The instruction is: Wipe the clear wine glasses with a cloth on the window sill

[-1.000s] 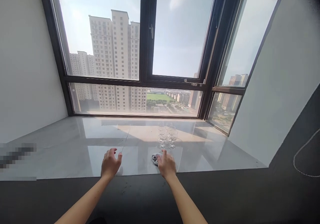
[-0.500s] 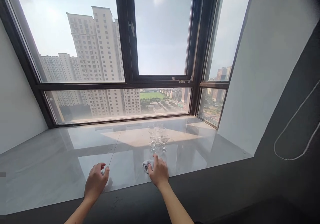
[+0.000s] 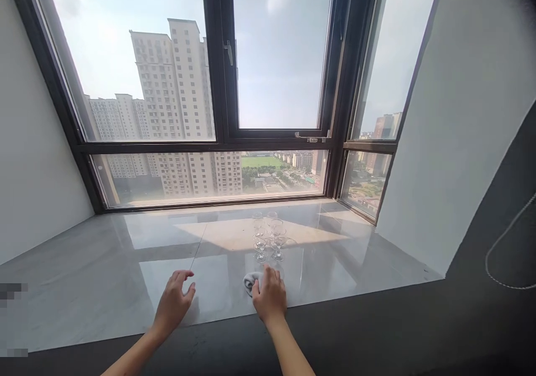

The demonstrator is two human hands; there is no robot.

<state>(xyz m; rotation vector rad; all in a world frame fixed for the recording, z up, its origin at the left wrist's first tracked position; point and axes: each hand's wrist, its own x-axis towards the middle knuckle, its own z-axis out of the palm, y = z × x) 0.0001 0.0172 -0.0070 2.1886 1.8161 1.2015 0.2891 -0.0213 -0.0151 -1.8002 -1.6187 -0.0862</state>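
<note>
- The left hand (image 3: 172, 303), low and left of centre in the frame, has a released grip. Its fingers are spread and loosely curved, it holds nothing, and it sits at or just above the surface.
- The right hand (image 3: 269, 296), low centre, lies palm down on a small crumpled grey cloth (image 3: 250, 280). The cloth pokes out from under the forefinger side. I cannot tell whether this grip pinches a fold or only presses, because the underside is hidden.
- The cloth looks soft, light and limp, so it should bunch and give no resistance. Judging by its shape, gathering the loose edge that shows at the left gives the surest hold. Pressed flat, it is likely to slide easily.
- It lies on the polished pale grey stone window sill (image 3: 104, 275), which is glossy enough to mirror the sky and probably slick.
- Just beyond the cloth, apart from it, a tight cluster of clear stemmed glasses (image 3: 268, 239) stands upright. They look thin, fragile and easily toppled. The stem or the lower bowl seems the safest place to take one, one at a time.
- Behind them is the black-framed window (image 3: 221, 136), and pale high-rise tower blocks (image 3: 167, 85) fill the upper left.
- At the right edge a thin white cord (image 3: 502, 253) loops over a dark surface.
- No brand, label or writing can be read anywhere. A pixellated patch at the lower left hides what is there.
</note>
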